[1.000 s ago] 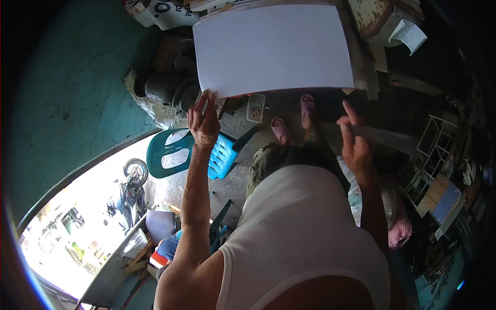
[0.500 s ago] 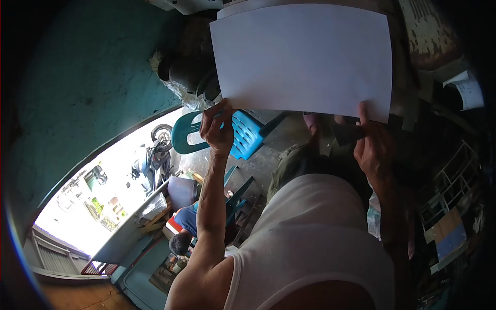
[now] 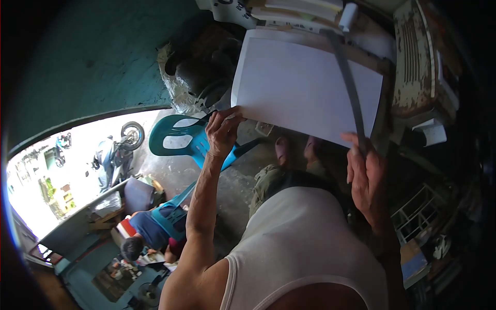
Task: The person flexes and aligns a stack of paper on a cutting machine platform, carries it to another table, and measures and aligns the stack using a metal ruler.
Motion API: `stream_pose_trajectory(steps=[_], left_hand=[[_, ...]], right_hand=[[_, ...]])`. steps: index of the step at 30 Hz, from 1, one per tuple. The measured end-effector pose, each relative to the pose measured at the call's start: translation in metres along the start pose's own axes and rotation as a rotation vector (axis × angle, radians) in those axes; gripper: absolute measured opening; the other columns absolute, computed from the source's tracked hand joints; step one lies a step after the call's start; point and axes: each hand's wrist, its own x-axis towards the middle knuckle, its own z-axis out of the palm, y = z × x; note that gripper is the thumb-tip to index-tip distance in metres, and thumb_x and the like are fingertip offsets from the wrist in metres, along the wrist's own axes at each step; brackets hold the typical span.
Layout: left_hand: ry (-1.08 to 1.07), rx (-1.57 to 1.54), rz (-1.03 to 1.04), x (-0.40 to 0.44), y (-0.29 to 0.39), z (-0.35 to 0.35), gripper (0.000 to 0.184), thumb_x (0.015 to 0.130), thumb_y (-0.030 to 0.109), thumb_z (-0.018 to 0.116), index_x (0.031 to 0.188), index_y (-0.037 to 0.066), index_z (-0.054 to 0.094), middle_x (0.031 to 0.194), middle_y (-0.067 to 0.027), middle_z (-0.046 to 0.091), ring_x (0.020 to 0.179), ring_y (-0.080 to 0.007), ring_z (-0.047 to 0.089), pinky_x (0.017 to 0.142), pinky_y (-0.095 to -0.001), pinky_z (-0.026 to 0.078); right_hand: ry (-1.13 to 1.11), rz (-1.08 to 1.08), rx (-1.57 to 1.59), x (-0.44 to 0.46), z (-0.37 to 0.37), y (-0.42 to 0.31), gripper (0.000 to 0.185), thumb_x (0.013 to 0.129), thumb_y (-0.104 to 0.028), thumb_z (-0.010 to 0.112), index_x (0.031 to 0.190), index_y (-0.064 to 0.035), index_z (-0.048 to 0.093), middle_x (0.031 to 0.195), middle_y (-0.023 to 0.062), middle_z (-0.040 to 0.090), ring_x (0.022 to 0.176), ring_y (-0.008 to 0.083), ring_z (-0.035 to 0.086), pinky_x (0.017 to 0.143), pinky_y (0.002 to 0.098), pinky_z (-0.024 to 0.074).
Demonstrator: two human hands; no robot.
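A large white sheet of paper (image 3: 294, 85) lies on a work surface in front of me, with another sheet's edge showing at its left. My left hand (image 3: 223, 132) is closed, pinching the near left corner between thumb and fingers. Across the right part of the paper runs a long grey flat strip (image 3: 349, 82), which looks like a ruler, slanting away from me. Its near end is in my right hand (image 3: 367, 173), fingers closed around it and the index finger stretched toward the paper's near edge.
A blue plastic chair (image 3: 178, 140) stands below my left hand. A person in a dark blue shirt (image 3: 151, 227) sits at lower left. Rolled papers (image 3: 349, 16) lie behind the sheet. A rusty cream louvred box (image 3: 413, 62) stands at right, a motorcycle (image 3: 111, 163) outside.
The paper has come down from its raised position, and surface items behind it now show. The grey strip now lies over the paper in my right hand. My left hand still pinches the corner.
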Motion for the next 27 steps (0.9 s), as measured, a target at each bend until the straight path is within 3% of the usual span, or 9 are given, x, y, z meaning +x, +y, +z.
stream_pose_trajectory(steps=[1,2,3,7,10,12,16,18,27], left_hand=[[0.022,-0.031,0.004,-0.002,-0.002,0.001,0.028,0.068,-0.004,0.076,0.09,0.012,0.071,0.105,-0.0031,0.071,0.083,-0.0246,0.065,0.07,-0.0353,0.052],[0.069,-0.038,-0.003,-0.003,-0.003,0.001,0.028,0.068,-0.004,0.076,0.09,0.012,0.071,0.105,-0.0031,0.071,0.083,-0.0246,0.065,0.07,-0.0353,0.052],[0.06,-0.042,0.001,-0.005,-0.004,0.002,0.03,0.067,-0.005,0.076,0.091,0.012,0.071,0.105,-0.003,0.07,0.083,-0.0247,0.065,0.07,-0.0354,0.051],[0.059,-0.05,0.012,-0.01,-0.009,0.002,0.027,0.067,-0.001,0.075,0.091,0.012,0.071,0.106,-0.0033,0.07,0.084,-0.0249,0.064,0.071,-0.036,0.051],[0.063,-0.062,0.019,-0.012,-0.011,-0.001,0.021,0.07,0.005,0.076,0.09,0.012,0.071,0.105,-0.0038,0.07,0.084,-0.0248,0.064,0.071,-0.0359,0.05],[0.052,-0.077,0.022,-0.012,-0.013,0.001,0.022,0.069,0.006,0.076,0.09,0.012,0.071,0.106,-0.0022,0.069,0.083,-0.0243,0.063,0.071,-0.0358,0.049],[0.088,-0.077,0.033,-0.014,-0.015,0.0,0.022,0.069,0.006,0.075,0.089,0.014,0.071,0.105,0.0009,0.068,0.082,-0.0215,0.061,0.068,-0.0351,0.047],[0.102,-0.106,0.03,-0.015,-0.015,0.0,0.021,0.07,0.005,0.075,0.088,0.015,0.072,0.106,0.0016,0.067,0.083,-0.0208,0.06,0.068,-0.0351,0.046],[0.101,-0.096,0.022,-0.015,-0.017,0.004,0.022,0.068,0.004,0.074,0.085,0.017,0.073,0.105,0.0032,0.066,0.084,-0.0205,0.06,0.069,-0.0344,0.045]], right_hand=[[0.05,-0.095,-0.063,0.016,0.008,-0.016,0.028,0.103,-0.01,0.044,0.123,-0.0003,0.06,0.068,-0.0002,0.047,0.059,0.0057,0.037,0.055,0.0227,0.0347],[-0.023,-0.085,-0.197,0.036,0.01,-0.046,0.022,0.101,-0.008,0.045,0.116,0.0015,0.058,0.071,0.017,0.058,0.06,0.0253,0.06,0.058,0.0343,0.045],[-0.021,-0.21,-0.277,0.062,0.02,-0.046,0.024,0.1,-0.012,0.05,0.116,0.003,0.059,0.082,0.0226,0.066,0.076,0.0393,0.066,0.067,0.0404,0.0503],[0.011,-0.468,-0.605,0.194,0.072,-0.027,0.031,0.092,-0.018,0.055,0.106,0.0086,0.062,0.088,0.0329,0.065,0.09,0.0468,0.065,0.082,0.0484,0.051],[-0.22,-0.116,-0.702,0.268,0.099,-0.033,0.022,0.085,-0.011,0.051,0.087,0.0066,0.064,0.065,0.0259,0.062,0.061,0.0373,0.065,0.061,0.0474,0.0514],[-0.232,0.065,-0.546,0.294,0.111,-0.022,0.018,0.079,-0.009,0.047,0.069,0.001,0.059,0.05,0.0104,0.049,0.042,0.0198,0.047,0.043,0.0392,0.0406],[-0.328,0.114,-0.544,0.306,0.121,-0.01,0.017,0.079,-0.01,0.048,0.064,-0.0032,0.053,0.049,0.0022,0.04,0.042,0.0124,0.035,0.041,0.0307,0.0324],[-0.295,0.125,-0.687,0.303,0.123,-0.014,0.026,0.097,-0.027,0.053,0.085,-0.0039,0.051,0.06,-0.0018,0.04,0.043,0.008,0.029,0.037,0.0287,0.0228],[-0.268,0.102,-0.692,0.303,0.121,-0.006,0.024,0.096,-0.027,0.054,0.089,-0.0049,0.053,0.06,-0.0034,0.038,0.043,0.0075,0.029,0.038,0.028,0.0231]])
